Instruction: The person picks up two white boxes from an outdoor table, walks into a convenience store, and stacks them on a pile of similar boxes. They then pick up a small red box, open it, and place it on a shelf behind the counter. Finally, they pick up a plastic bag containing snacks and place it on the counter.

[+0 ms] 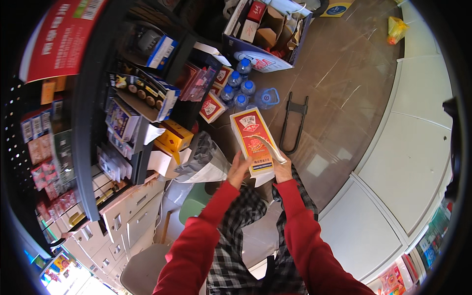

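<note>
A long red and yellow cardboard box [254,138] with white edges is held between both hands in front of the lap. Its wrapper or top panel is torn along a curved line, and a white flap hangs at the near end. My left hand [239,170] grips the near left side of the box. On the near right side, by the torn strip, my right hand [283,170] holds it. A similar red and white box [212,107] lies on the floor beyond, to the left.
Several blue-capped plastic bottles [241,99] stand beyond the box. A large carton [263,59] of packaging is behind them. A black metal frame [293,121] lies on the floor. Stocked shelves [83,121] line the left; white cabinets [413,136] curve along the right.
</note>
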